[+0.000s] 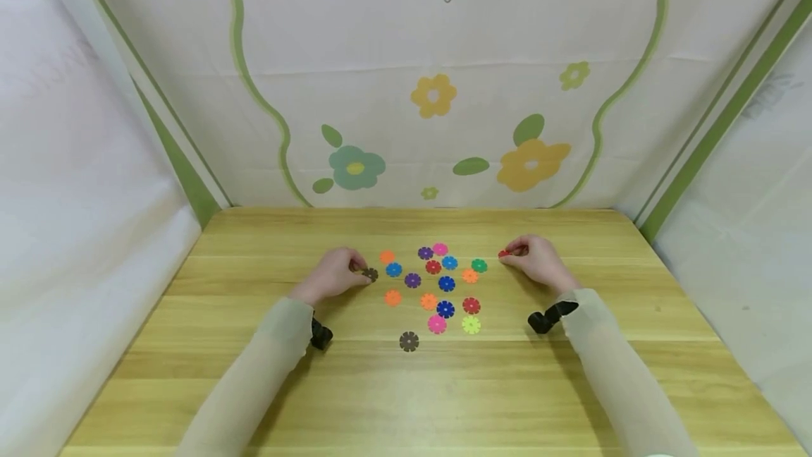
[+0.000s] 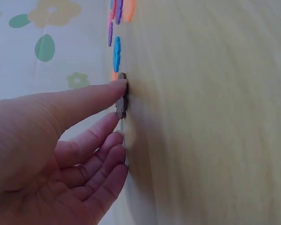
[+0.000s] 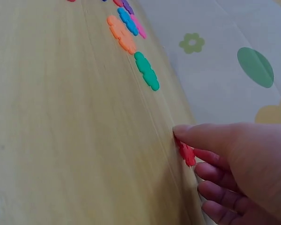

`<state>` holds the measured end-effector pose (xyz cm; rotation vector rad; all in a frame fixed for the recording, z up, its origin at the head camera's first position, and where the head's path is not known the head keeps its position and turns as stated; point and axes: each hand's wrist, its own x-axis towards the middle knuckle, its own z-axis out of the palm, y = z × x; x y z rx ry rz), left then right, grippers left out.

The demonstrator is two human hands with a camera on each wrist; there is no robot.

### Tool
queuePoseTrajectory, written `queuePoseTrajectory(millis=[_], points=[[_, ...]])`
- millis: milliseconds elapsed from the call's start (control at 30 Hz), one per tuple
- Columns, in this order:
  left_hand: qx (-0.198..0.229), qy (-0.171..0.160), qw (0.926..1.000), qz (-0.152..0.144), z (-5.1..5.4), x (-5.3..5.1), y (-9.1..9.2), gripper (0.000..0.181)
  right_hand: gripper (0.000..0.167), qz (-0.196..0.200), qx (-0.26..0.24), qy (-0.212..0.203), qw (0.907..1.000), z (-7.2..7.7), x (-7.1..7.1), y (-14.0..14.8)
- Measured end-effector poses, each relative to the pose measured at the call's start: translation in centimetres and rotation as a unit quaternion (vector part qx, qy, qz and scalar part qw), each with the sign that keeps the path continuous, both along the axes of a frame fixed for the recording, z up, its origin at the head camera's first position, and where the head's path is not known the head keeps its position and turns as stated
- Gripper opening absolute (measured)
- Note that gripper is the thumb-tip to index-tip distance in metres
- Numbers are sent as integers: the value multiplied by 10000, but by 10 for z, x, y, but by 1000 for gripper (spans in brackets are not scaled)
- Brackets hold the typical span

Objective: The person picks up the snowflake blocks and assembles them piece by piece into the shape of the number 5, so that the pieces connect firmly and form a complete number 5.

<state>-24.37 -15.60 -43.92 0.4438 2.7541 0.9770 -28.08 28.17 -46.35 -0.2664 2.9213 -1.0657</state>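
Observation:
At the left of the scattered discs, my left hand has its thumb and index finger at a dark brown notched plastic disc. The left wrist view shows the thumb on this brown disc and the other fingers loosely bent below. On the far right, my right hand pinches a red notched disc, partly hidden by the fingers. In the right wrist view the thumb covers the upper end of the red disc. Nearest to that hand lies a green disc; a blue disc is nearest the left.
Between the hands several more discs lie flat on the wooden table, among them a yellow-green disc, a pink disc and a second brown disc. A white flowered cloth stands behind the table and along both sides.

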Motion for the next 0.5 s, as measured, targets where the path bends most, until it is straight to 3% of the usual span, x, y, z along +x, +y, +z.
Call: queuePoseTrajectory(millis=[133, 300, 500], points=[[257, 13, 9997, 0, -1, 1, 3, 23, 29, -81, -191, -57, 9998, 0, 2, -2], [688, 272, 9972, -101, -6, 1, 6, 18, 26, -133, -306, 84, 9994, 1, 5, -4], [1293, 412, 9906, 168, -2, 5, 11, 11, 18, -234, -807, 229, 9962, 6, 8, -6]])
